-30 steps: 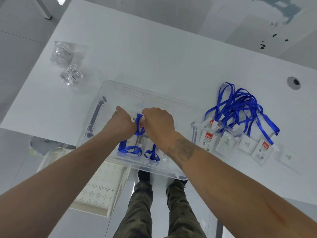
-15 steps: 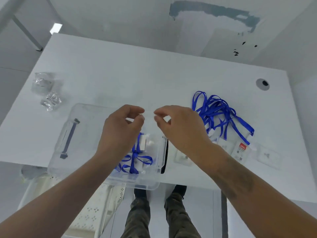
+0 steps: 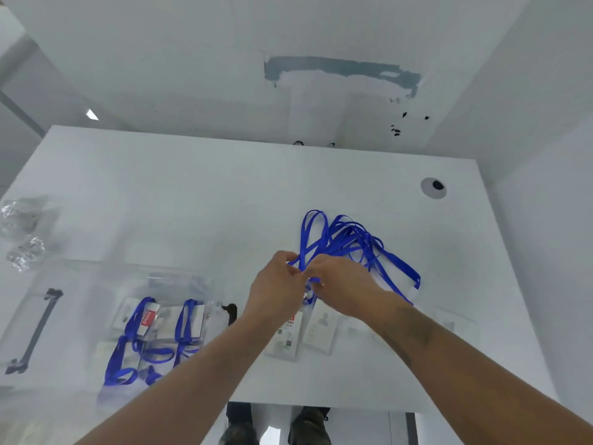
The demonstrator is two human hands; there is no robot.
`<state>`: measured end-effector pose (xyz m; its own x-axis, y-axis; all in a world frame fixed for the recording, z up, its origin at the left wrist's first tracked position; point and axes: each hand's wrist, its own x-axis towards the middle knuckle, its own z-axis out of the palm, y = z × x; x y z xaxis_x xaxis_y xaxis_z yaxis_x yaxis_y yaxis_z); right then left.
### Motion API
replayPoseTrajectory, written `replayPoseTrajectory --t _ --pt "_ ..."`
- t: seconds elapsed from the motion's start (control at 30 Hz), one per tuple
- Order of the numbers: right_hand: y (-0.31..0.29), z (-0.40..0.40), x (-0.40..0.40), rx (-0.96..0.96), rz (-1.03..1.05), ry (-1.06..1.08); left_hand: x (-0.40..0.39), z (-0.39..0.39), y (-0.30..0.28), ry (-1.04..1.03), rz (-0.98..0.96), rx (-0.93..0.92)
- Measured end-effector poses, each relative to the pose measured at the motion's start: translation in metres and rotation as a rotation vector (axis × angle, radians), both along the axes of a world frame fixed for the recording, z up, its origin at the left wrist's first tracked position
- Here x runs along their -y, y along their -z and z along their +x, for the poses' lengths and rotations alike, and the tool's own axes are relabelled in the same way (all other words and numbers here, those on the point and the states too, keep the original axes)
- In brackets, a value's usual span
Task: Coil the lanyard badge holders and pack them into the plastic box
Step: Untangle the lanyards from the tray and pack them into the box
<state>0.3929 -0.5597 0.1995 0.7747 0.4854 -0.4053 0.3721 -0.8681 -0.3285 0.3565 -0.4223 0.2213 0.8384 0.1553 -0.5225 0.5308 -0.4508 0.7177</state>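
Observation:
A tangle of blue lanyards [image 3: 351,242] lies on the white table [image 3: 192,200] right of centre, with their clear badge holders [image 3: 316,329] nearer the front edge. My left hand [image 3: 276,287] and my right hand [image 3: 340,284] meet at the near end of the tangle, and both pinch blue strap there. The clear plastic box [image 3: 80,284] stands at the front left. Inside it lie coiled blue lanyards with their badges [image 3: 150,335].
Crumpled clear plastic wrappers [image 3: 22,232] lie at the table's left edge. A round cable hole [image 3: 434,187] sits at the back right. The box has dark handles [image 3: 35,329] at its ends. My shoes [image 3: 308,425] show below the table's front edge.
Both hands left the box, where they had set down a coiled lanyard, and moved right to the loose pile. They now pinch a strap there. The view shifted right.

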Motion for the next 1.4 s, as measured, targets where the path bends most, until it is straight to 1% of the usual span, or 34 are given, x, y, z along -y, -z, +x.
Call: replayPoseTrajectory --t 0.1,0.2,0.3,0.4,0.47,0.63,0.73,0.83,0.9,1.0,1.03,1.1,1.17,1.27,1.37,1.4 --pt "0.020 0.009 -0.006 -0.036 -0.014 -0.151 0.006 -0.003 0.025 -0.057 0.034 -0.118" --pt "0.034 0.018 -0.012 0.007 -0.046 -0.318 0.009 -0.012 0.047 -0.124 0.053 -0.196" --pt "0.042 0.028 -0.014 0.044 -0.122 -0.442 0.011 -0.025 0.061 -0.127 0.123 -0.247" --pt "0.047 0.035 -0.015 0.069 -0.131 -0.487 0.011 -0.033 0.071 -0.135 0.213 -0.249" --pt "0.048 0.037 -0.015 0.098 -0.102 -0.513 0.011 -0.035 0.075 -0.121 0.258 -0.259" --pt "0.041 0.047 -0.002 0.114 -0.010 -0.448 0.005 -0.030 0.076 -0.075 0.270 -0.300" --pt "0.030 0.057 0.019 0.108 0.070 -0.326 0.002 -0.020 0.067 -0.081 0.224 -0.327" --pt "0.021 0.067 0.047 0.090 0.111 -0.160 0.005 -0.005 0.052 -0.200 0.034 -0.258" --pt "0.016 0.069 0.064 0.090 0.191 -0.019 0.005 0.011 0.037 -0.324 -0.178 -0.207" --pt "0.006 0.067 0.080 0.102 0.384 0.267 0.003 0.037 0.008 -0.479 -0.586 -0.177" --pt "0.001 0.066 0.082 0.088 0.449 0.366 0.001 0.046 -0.001 -0.507 -0.690 -0.162" --pt "-0.008 0.062 0.083 0.000 0.606 0.541 -0.001 0.064 -0.016 -0.519 -0.823 -0.135" --pt "-0.015 0.055 0.075 -0.093 0.734 0.658 -0.003 0.080 -0.029 -0.472 -0.867 -0.107" --pt "-0.023 0.045 0.061 -0.147 0.853 0.794 0.000 0.100 -0.047 -0.357 -0.871 -0.064" --pt "-0.031 0.038 0.044 -0.274 1.052 0.986 0.003 0.110 -0.063 -0.285 -0.907 -0.022" --pt "-0.032 0.033 0.038 -0.302 1.067 0.999 0.003 0.111 -0.066 -0.278 -0.893 -0.005"
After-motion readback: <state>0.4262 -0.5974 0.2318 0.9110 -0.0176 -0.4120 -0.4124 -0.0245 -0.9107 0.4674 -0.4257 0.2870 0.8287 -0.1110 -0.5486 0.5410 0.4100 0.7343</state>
